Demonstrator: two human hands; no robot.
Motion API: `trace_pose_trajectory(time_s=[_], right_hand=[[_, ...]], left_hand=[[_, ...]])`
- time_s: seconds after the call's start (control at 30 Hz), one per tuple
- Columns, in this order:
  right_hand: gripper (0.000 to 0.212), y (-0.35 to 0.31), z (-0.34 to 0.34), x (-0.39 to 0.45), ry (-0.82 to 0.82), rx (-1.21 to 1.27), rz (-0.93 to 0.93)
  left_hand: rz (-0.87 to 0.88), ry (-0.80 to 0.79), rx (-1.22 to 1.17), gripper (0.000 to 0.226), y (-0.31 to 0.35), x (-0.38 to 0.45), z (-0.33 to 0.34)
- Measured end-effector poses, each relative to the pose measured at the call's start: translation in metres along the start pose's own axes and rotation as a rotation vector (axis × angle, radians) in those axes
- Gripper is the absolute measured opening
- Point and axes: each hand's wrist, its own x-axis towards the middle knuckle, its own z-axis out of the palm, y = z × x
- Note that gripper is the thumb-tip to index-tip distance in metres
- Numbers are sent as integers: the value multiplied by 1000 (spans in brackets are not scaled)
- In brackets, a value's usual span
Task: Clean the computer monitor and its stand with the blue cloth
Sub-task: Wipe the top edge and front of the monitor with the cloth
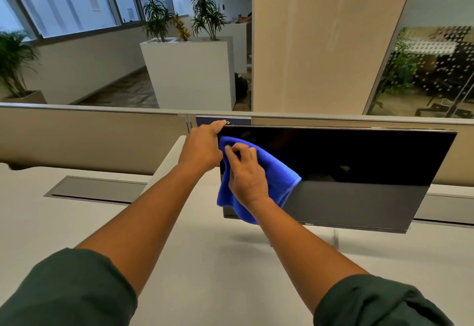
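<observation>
A black flat monitor point(354, 171) stands on the white desk, its dark screen facing me. Only a sliver of its pale stand point(336, 238) shows under the bottom edge. My left hand point(202, 148) grips the monitor's upper left corner, fingers curled over the edge. My right hand point(246, 174) presses a blue cloth point(277, 171) flat against the left part of the screen. The cloth hangs down past the lower left corner of the monitor.
A beige partition point(89, 133) runs behind the white desk point(205, 261). A grey cable flap point(95, 189) lies in the desk at left. Beyond stand a white planter point(189, 74), a beige column point(320, 43) and a glass wall point(431, 69).
</observation>
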Motion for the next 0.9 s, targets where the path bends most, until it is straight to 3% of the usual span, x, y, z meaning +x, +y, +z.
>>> trace_pose_trajectory(time_s=[0.13, 0.27, 0.4, 0.43, 0.5, 0.57, 0.73, 0.83, 0.9], right_hand=[[52, 10, 28, -33, -228, -84, -184], [28, 34, 48, -82, -492, -174, -290], [8, 54, 40, -117, -474, -96, -19], [12, 62, 35, -122, -486, -115, 4], [35, 79, 28, -132, -368, -196, -9], [42, 92, 19, -141, -256, -270, 97], [35, 94, 7, -123, 146, -101, 469], [29, 73, -1, -83, 255, -6, 391], [32, 55, 0, -60, 226, 54, 316]], left_hand=[[8, -5, 53, 82, 0, 0, 3], [10, -17, 60, 80, 2, -1, 4], [21, -15, 83, 78, 3, -1, 5], [24, -9, 84, 78, 2, -1, 5], [26, -2, 82, 77, 0, -1, 5], [32, -3, 84, 77, -2, 0, 5], [16, 8, 100, 78, 1, 0, 4], [16, 7, 105, 77, 2, 0, 4], [11, 14, 110, 76, 3, 0, 4]])
